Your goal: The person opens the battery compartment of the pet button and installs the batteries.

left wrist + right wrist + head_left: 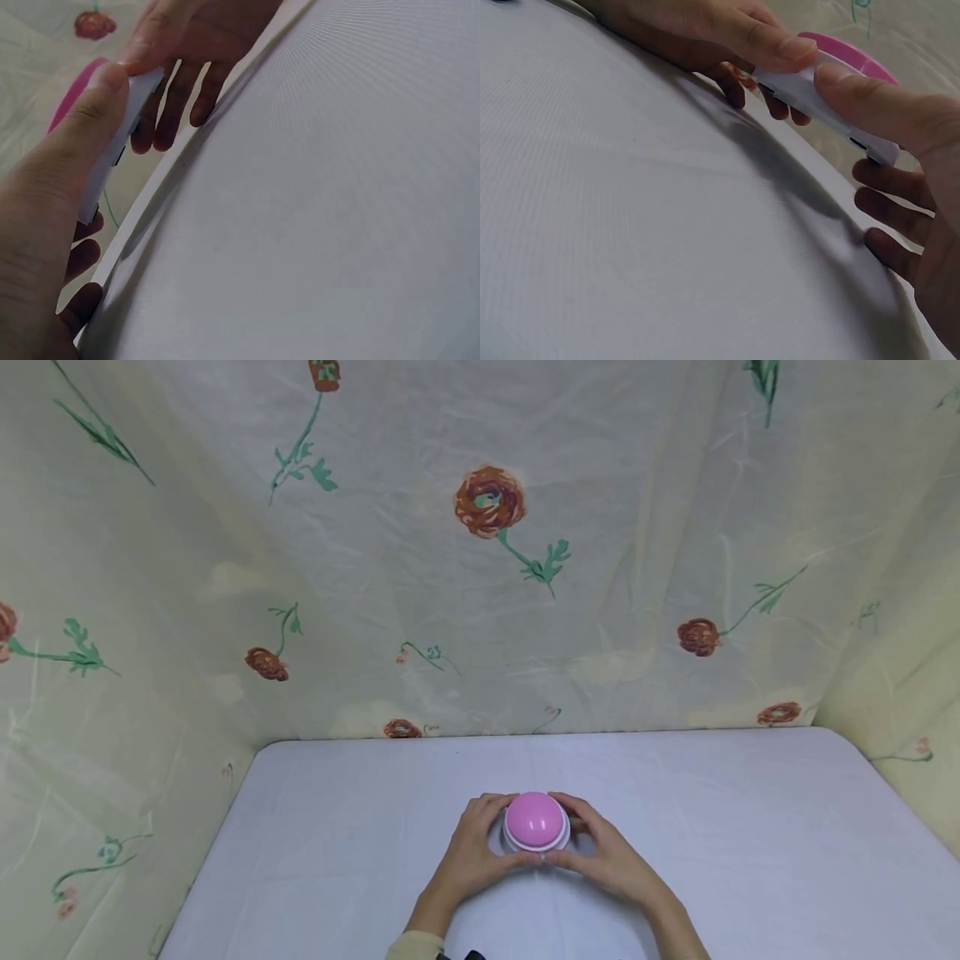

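A round push button with a glossy pink dome [533,820] and a white base is held between both hands over the table. My left hand [471,850] grips its left side, and my right hand [613,860] grips the right. Both thumbs meet at the near edge of the base, while the fingers reach round the far side. The left wrist view shows the white base [139,97] tilted, with the left thumb pressed on its rim. Small dark parts show along the underside of the button [802,91] in the right wrist view, raised off the cloth.
A white cloth covers the table [337,835], whose far corners are rounded. Behind it and at both sides hangs a pale sheet [600,510] printed with red-brown flowers and green stems. A small black object [474,955] shows at the bottom edge near the left sleeve.
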Action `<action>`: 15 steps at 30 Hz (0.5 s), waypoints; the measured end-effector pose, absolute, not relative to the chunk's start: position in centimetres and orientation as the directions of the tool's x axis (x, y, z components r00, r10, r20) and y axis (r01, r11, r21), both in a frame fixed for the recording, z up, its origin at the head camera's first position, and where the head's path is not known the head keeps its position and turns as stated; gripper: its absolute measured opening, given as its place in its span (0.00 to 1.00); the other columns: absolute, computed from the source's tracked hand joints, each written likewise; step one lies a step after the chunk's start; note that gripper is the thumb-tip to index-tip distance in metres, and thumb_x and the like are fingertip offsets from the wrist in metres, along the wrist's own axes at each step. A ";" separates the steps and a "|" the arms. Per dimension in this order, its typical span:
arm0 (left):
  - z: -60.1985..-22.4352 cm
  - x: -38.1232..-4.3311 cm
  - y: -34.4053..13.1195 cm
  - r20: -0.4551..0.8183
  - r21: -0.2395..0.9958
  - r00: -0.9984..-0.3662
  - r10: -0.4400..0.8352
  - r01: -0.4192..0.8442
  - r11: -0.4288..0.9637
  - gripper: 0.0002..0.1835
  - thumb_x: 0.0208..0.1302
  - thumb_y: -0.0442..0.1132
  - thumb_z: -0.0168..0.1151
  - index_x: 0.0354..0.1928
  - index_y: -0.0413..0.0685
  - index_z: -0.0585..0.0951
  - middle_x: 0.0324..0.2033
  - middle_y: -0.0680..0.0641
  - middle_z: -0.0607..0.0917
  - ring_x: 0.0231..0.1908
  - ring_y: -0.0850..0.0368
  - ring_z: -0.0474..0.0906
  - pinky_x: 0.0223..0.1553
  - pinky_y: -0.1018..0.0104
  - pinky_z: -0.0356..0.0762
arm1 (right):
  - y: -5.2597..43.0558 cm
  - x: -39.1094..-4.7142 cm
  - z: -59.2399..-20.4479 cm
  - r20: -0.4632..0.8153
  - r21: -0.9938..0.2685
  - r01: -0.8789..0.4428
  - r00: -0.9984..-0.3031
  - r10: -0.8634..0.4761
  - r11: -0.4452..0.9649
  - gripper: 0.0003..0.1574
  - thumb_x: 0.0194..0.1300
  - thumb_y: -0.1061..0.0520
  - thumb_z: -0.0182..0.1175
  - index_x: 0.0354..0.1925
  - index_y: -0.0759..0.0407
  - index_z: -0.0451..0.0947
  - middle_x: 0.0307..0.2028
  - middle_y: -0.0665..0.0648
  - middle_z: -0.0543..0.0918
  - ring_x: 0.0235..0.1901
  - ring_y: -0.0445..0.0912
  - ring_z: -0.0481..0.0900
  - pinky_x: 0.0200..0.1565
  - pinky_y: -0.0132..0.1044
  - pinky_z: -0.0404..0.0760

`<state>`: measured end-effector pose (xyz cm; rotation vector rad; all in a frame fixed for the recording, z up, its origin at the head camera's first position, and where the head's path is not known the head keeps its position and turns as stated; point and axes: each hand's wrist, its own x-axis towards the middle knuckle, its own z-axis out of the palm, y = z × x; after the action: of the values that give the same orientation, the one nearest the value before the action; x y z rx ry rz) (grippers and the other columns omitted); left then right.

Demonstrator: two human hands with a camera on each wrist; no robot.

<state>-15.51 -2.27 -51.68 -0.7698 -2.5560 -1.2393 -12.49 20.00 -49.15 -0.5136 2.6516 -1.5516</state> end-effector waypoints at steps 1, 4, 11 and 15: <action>-51.7 -15.5 -2.2 0.391 0.666 -0.844 0.367 0.534 0.520 0.43 0.41 0.69 0.68 0.61 0.61 0.71 0.53 0.59 0.76 0.53 0.62 0.68 0.55 0.57 0.69 | 20.0 -12.5 -49.3 0.152 -0.841 -0.279 -0.944 -0.292 0.463 0.48 0.50 0.42 0.71 0.66 0.39 0.60 0.59 0.43 0.73 0.57 0.43 0.74 0.61 0.55 0.64; -51.8 -15.5 -2.2 0.374 0.643 -0.850 0.371 0.526 0.557 0.44 0.40 0.70 0.68 0.61 0.60 0.72 0.52 0.58 0.77 0.52 0.62 0.69 0.55 0.58 0.69 | 20.1 -12.5 -49.7 0.186 -0.806 -0.313 -0.940 -0.286 0.503 0.46 0.50 0.41 0.70 0.65 0.38 0.62 0.59 0.40 0.70 0.61 0.41 0.67 0.63 0.50 0.63; -52.1 -15.6 -2.1 0.327 0.581 -0.864 0.383 0.504 0.640 0.44 0.41 0.72 0.66 0.61 0.59 0.72 0.53 0.57 0.77 0.54 0.60 0.70 0.54 0.56 0.68 | 20.1 -12.6 -50.2 0.211 -0.750 -0.342 -0.935 -0.284 0.567 0.45 0.49 0.37 0.69 0.64 0.40 0.64 0.60 0.40 0.68 0.62 0.43 0.63 0.60 0.59 0.61; -52.3 -15.7 -2.0 0.338 0.534 -0.856 0.390 0.516 0.670 0.44 0.42 0.73 0.64 0.60 0.59 0.73 0.52 0.56 0.76 0.53 0.59 0.70 0.51 0.57 0.69 | 20.1 -12.8 -50.3 0.204 -0.735 -0.341 -0.935 -0.289 0.586 0.46 0.49 0.36 0.69 0.64 0.41 0.64 0.61 0.42 0.68 0.62 0.45 0.62 0.60 0.60 0.60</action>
<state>-15.67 -1.96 -52.33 -0.7384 -2.6884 -0.9488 -12.77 20.09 -50.26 -0.5675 2.8525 -1.3437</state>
